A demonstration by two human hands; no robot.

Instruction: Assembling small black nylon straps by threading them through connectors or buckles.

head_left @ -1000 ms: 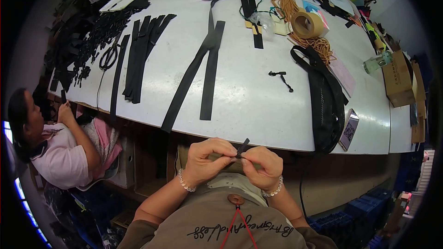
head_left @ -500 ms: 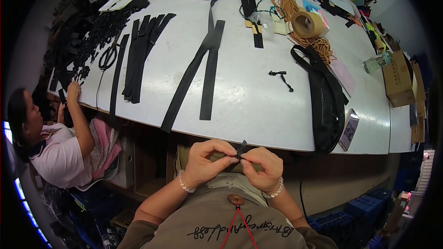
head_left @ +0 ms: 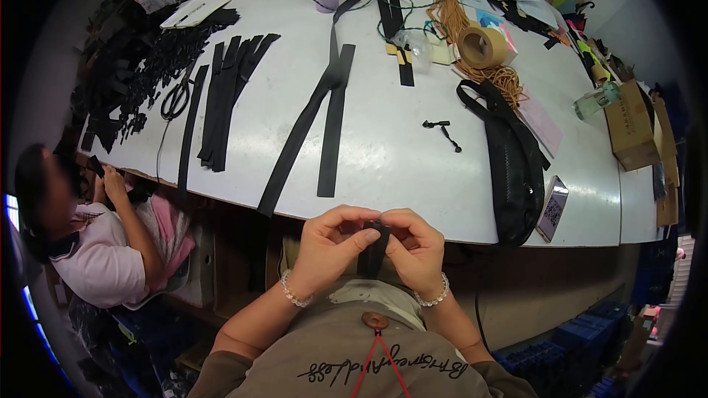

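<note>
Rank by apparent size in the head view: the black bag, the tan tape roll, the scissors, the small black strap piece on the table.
1. black bag
2. scissors
3. tan tape roll, close to the scissors, unsure
4. small black strap piece

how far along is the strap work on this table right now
Looks early to midway. Done: hard to tell; a heap of black pieces lies at the table's far left. In hand: left hand and right hand pinch one short black strap piece at the table edge. Left: apparently the row of black strips and two long straps, lying untouched.
</note>
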